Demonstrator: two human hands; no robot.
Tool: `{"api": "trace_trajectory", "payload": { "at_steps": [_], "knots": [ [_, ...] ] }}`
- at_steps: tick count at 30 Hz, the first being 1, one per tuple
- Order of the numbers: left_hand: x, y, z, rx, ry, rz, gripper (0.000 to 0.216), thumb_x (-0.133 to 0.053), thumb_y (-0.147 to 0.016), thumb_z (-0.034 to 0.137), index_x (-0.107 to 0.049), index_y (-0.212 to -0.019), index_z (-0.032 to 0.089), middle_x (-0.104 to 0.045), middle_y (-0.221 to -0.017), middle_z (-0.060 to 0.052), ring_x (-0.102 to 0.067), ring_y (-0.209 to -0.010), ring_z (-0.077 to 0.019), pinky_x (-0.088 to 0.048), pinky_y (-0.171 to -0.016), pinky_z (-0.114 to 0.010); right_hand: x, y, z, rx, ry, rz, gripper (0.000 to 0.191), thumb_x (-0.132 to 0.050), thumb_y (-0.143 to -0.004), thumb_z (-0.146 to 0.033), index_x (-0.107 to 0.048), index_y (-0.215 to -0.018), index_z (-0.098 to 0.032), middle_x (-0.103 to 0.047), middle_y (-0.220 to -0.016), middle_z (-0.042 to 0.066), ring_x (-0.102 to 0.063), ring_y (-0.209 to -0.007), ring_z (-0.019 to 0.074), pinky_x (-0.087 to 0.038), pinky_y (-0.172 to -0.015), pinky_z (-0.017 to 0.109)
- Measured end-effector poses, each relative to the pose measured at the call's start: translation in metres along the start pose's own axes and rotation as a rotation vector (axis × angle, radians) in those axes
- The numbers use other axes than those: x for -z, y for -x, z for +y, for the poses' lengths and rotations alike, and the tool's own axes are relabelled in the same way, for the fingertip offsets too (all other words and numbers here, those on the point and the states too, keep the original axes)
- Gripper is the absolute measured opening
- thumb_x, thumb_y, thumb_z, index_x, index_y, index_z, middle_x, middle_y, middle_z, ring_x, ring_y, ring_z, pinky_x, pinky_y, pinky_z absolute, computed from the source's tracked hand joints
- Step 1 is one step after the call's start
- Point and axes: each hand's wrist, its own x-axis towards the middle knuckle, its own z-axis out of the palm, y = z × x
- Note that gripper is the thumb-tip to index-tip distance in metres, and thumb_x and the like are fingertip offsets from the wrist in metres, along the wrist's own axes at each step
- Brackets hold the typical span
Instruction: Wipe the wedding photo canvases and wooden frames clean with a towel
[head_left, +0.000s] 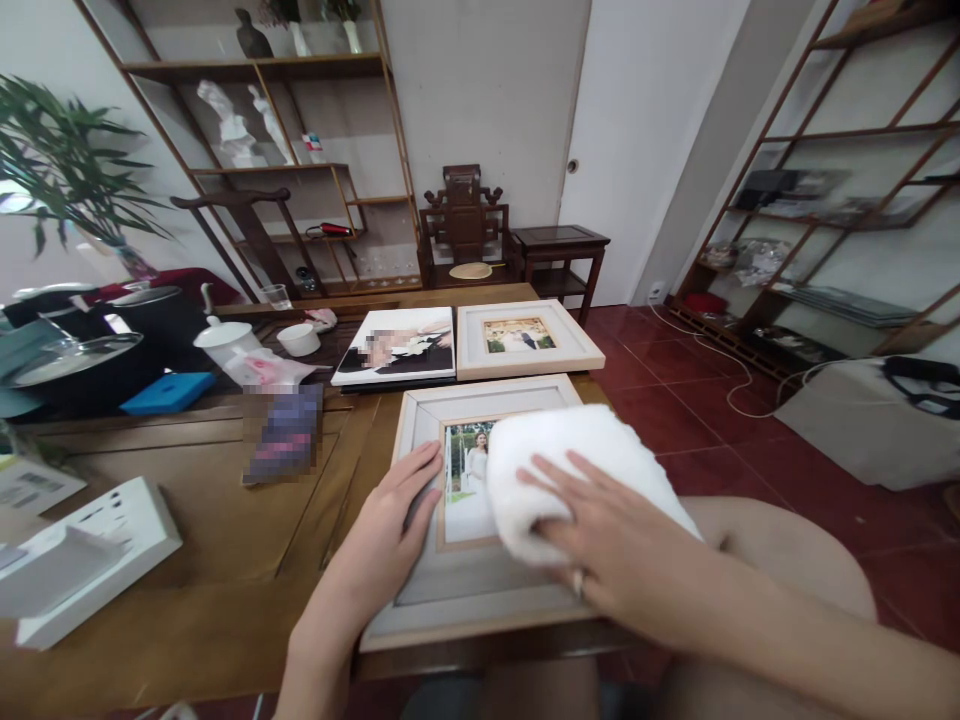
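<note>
Lying on wooden table (210, 520), picture frames (487, 395)

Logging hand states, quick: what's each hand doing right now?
Left hand: open, flat on the photo frame, gripping nothing.
Right hand: open, palm down on the white cloth on that frame.

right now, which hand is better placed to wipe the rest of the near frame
The right, probably: the right hand lies on the white towel over the glass of the near frame. The left hand is bare, flat on the frame's left border.
</note>
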Motion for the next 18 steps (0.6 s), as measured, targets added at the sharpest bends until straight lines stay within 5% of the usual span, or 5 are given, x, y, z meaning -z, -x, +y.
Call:
{"api": "trace_trajectory", "payload": {
  "at_steps": [5, 9, 18],
  "knots": [
    [0.001, -0.001, 0.002, 0.021, 0.005, -0.004, 0.04, -0.04, -0.093, 0.031, -0.057, -0.125, 0.013, -0.052, -0.138, -0.01, -0.046, -0.129, -0.023, -0.037, -0.108, -0.041, 0.004, -0.034, 0.063, -0.139, 0.218, 0.193, 0.042, -0.049, -0.079, -0.009, -0.06, -0.119, -0.015, -0.04, -0.144, 0.013, -0.023, -0.137, 0.0338, -0.019, -0.108, 0.059],
    [0.001, -0.001, 0.002, 0.026, 0.011, 0.006, 0.039, -0.04, -0.093, 0.031, -0.058, -0.123, 0.014, -0.053, -0.137, -0.01, -0.046, -0.128, -0.0232, -0.037, -0.108, -0.041, 0.003, -0.051, 0.081, -0.083, 0.262, 0.161, 0.039, -0.05, -0.079, -0.01, -0.063, -0.115, -0.015, -0.038, -0.146, 0.012, -0.019, -0.138, 0.0358, -0.018, -0.107, 0.062],
    [-0.001, -0.001, 0.001, 0.014, 0.021, 0.027, 0.038, -0.04, -0.093, 0.03, -0.059, -0.121, 0.012, -0.054, -0.136, -0.011, -0.047, -0.127, -0.0236, -0.038, -0.108, -0.043, 0.017, 0.007, 0.002, 0.08, -0.035, -0.091, 0.024, -0.055, -0.078, -0.016, -0.069, -0.097, -0.021, -0.052, -0.135, 0.01, -0.035, -0.132, 0.0324, -0.026, -0.107, 0.058]
  ]
}}
